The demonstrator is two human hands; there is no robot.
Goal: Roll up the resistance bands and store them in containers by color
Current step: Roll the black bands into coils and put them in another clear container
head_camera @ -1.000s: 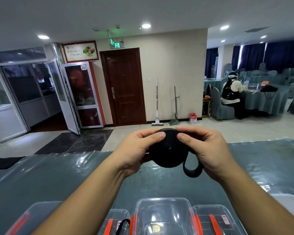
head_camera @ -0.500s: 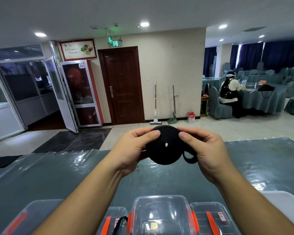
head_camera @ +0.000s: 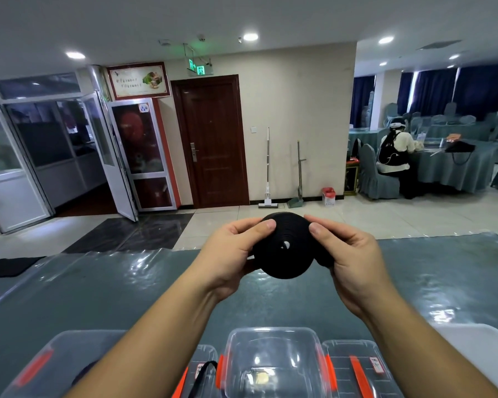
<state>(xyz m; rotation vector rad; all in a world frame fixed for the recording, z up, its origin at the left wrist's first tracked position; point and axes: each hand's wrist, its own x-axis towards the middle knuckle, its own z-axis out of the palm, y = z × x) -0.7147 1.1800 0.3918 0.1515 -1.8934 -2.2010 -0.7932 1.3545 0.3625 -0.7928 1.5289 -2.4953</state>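
Band: a black resistance band (head_camera: 285, 245), wound into a thick coil with a small hole at its centre, held in the air above the middle of the table, not touching it.
Left hand: the left hand (head_camera: 227, 254) grips the coil's left side, thumb on its face, fingers behind.
Right hand: the right hand (head_camera: 354, 254) grips the right side, thumb on the face, fingers curled round a short loose end.
Table: a grey-green table (head_camera: 98, 288) under a shiny clear plastic sheet, creased and glaring toward the right edge.
Near edge: clear plastic containers (head_camera: 273, 360) with orange latches stand in a row; a black loop shows in the one left of centre.
Room: tiled floor, a dark wooden door (head_camera: 213, 139), a mop (head_camera: 268, 168) leaning on the wall, glass doors at left.
Far right: a seated person (head_camera: 394, 156) at a draped table.
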